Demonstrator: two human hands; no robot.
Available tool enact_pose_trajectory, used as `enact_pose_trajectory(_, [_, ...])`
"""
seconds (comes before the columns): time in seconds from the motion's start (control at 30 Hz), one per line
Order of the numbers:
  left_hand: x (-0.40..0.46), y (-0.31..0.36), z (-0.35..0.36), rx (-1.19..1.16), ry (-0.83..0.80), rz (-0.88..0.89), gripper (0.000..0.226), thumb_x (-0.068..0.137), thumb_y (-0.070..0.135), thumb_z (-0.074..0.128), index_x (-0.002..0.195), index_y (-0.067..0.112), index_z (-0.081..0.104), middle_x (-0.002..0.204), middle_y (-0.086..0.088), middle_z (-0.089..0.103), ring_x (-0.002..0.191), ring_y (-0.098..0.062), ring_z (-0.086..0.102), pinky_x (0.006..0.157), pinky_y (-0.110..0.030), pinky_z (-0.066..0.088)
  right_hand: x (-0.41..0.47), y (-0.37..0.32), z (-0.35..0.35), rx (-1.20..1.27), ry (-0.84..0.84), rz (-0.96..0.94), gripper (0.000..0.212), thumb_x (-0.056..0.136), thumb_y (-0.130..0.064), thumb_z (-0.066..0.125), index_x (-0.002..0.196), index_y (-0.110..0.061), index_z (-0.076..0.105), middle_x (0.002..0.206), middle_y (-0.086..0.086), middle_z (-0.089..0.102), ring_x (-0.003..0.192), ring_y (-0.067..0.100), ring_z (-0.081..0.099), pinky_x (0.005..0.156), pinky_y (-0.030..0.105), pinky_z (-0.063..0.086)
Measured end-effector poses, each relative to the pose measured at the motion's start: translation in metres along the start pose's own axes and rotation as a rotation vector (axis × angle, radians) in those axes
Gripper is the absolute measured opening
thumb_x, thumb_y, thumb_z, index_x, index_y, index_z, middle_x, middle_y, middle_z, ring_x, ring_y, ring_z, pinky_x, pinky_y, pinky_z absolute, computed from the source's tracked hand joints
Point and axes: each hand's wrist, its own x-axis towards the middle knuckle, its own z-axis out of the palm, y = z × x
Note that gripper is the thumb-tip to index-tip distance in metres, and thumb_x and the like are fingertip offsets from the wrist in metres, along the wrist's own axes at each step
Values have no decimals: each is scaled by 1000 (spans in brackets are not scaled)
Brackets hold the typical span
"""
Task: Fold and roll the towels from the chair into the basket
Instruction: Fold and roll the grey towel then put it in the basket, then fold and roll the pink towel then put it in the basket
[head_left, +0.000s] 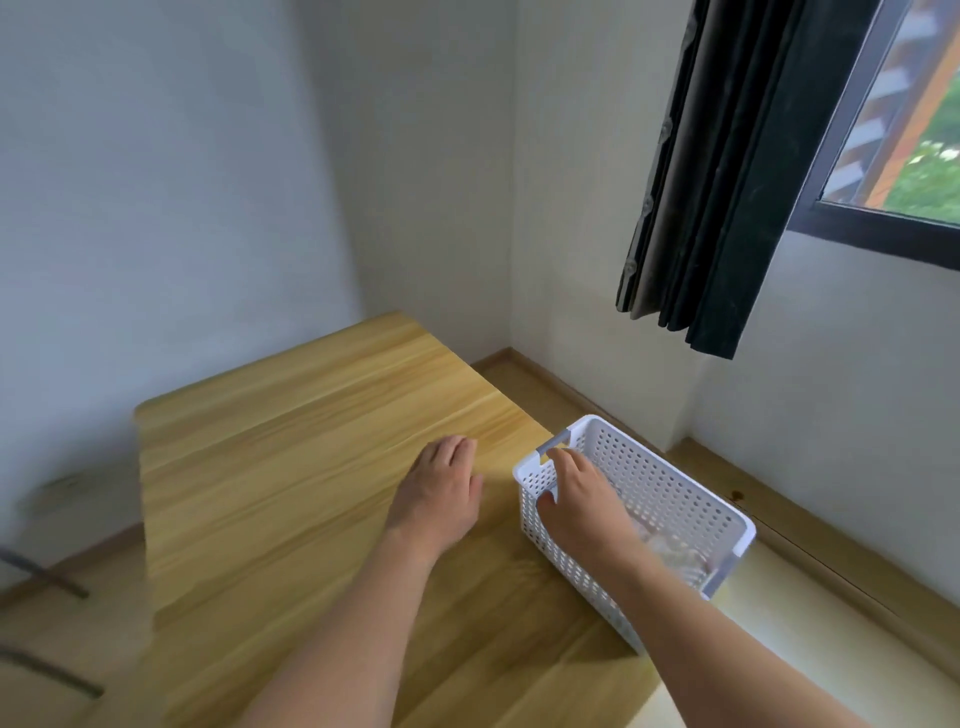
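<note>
At the worktop's right edge, toward four o'clock in the view, stands a white perforated basket with grey handles at its short ends. Inside it, at the near end under the right forearm, lies pale patterned cloth, a towel; whether it is rolled cannot be told through the blur. The right hand reaches over the basket's far-left corner, its fingertips at the grey handle and its thumb on the outer wall; the grip looks like a light hold on the rim, though how firmly it closes cannot be told. The left hand rests just beside the basket at nine o'clock of it, palm down on the wood, its grip slack and holding nothing, fingers loosely bent. The two hands are near each other but apart. At one o'clock a dark curtain hangs beside a window. At eight o'clock, dark metal legs show at the edge of the view, blurred.
</note>
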Motion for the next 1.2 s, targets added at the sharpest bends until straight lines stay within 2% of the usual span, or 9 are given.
enact_pose_trajectory(0.17, [-41,-59,-50,-36,13,16,46,100,31,38,143,14,35,149,-5,36,138,-19,29,114,-32,28,-37,-77,8,25,32,40,56,90,-17,50,144,-12,35,147,4,39,133,23,39,107,31,33])
enact_pose_trajectory(0.53, [-116,-150,-113,-74,61,11,47,99,27,39,144,11,35,150,-5,36,139,-20,29,112,-32,28,-90,-188,38,55,85,95,57,88,-17,49,144,-13,36,147,5,40,131,26,41,107,37,36])
enact_pose_trajectory(0.83, [-176,-301,-175,-85,52,79,46,99,28,40,142,12,37,149,-3,37,138,-20,32,110,-35,31,-124,-358,100,73,97,162,58,90,-19,47,145,-14,32,148,3,38,132,24,38,105,34,34])
enact_pose_trajectory(1.2, [-236,-466,-215,-116,46,59,46,99,29,39,141,12,38,146,-4,40,136,-21,34,111,-37,33,-115,-510,170,75,93,163,58,91,-20,45,147,-15,31,149,2,36,133,23,39,105,35,36])
